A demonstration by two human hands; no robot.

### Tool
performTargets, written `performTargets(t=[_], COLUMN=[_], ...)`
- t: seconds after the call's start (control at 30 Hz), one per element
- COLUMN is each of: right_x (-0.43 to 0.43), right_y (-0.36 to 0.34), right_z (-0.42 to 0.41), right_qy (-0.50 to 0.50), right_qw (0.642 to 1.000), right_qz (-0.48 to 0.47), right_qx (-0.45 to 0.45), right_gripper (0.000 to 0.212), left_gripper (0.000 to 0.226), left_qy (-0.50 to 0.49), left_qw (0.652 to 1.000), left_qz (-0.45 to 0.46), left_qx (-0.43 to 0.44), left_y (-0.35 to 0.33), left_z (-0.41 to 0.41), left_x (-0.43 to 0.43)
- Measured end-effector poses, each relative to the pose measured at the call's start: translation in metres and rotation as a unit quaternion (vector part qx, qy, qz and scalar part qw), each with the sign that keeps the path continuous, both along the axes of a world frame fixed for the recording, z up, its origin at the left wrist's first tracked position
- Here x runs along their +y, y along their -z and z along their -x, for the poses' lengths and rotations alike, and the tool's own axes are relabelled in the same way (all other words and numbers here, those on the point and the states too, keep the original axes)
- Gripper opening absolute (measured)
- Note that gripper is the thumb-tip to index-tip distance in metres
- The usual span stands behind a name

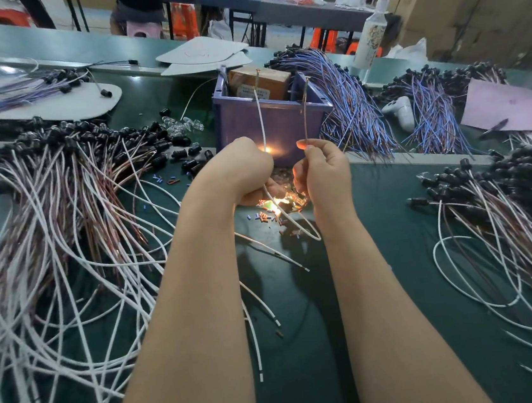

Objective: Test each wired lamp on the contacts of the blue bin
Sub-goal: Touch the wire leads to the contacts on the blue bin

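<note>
The blue bin (248, 120) stands on the green table just beyond my hands, with a brown box (259, 81) inside. My left hand (238, 171) grips a white wire (258, 109) whose end reaches up to the bin's top. My right hand (322, 171) pinches a brown wire (305, 107) that also runs up to the bin's rim. A lamp glows bright orange (267, 149) beside my left hand. More light shines under my hands (278, 205), where the lamp itself is hidden.
A large heap of white and brown wired lamps (69, 203) lies at the left, another (507, 207) at the right. Blue-wired bundles (346, 99) lie beside the bin. Small loose sleeves (264, 216) scatter under my hands. A white bottle (374, 33) stands at the back right.
</note>
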State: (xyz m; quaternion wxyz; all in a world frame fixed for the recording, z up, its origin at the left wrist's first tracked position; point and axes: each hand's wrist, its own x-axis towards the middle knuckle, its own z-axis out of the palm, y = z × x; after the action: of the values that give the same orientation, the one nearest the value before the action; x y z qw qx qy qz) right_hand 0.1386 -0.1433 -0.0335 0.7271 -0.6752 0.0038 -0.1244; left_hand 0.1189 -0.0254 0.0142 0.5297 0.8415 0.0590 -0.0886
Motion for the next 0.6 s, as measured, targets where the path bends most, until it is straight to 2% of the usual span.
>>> performTargets(t=[0.17,0.27,0.37,0.43,0.5,0.57,0.6], right_x=[-0.001,-0.007,-0.017,-0.023,-0.025,-0.026,-0.028], right_y=[0.0,-0.004,-0.011,-0.014,-0.013,-0.012,-0.013], right_z=[0.001,0.0,-0.002,-0.001,0.003,0.009,0.012], right_qy=[-0.007,-0.025,-0.03,-0.005,0.004,0.001,-0.004], right_qw=[1.0,0.997,0.995,0.997,0.993,0.963,0.942], right_qz=[0.005,0.072,0.084,0.041,-0.067,-0.231,-0.307], right_qx=[0.007,0.028,0.05,0.067,0.1,0.138,0.138], right_gripper=[0.02,0.016,0.02,0.025,0.032,0.042,0.047], left_gripper=[0.021,0.016,0.021,0.025,0.025,0.037,0.047], left_qy=[0.005,0.027,0.115,0.158,0.138,0.117,0.122], left_qw=[1.0,0.999,0.99,0.983,0.99,0.98,0.974], left_qz=[0.002,-0.012,0.071,0.091,-0.034,-0.163,-0.186], left_qx=[-0.002,-0.021,-0.033,-0.021,-0.021,0.01,0.041], left_y=[0.002,0.001,-0.005,-0.004,0.003,0.011,0.014], left_z=[-0.001,0.0,0.007,0.011,0.007,0.005,0.006], left_x=[0.0,0.001,-0.001,-0.004,-0.008,-0.014,-0.019])
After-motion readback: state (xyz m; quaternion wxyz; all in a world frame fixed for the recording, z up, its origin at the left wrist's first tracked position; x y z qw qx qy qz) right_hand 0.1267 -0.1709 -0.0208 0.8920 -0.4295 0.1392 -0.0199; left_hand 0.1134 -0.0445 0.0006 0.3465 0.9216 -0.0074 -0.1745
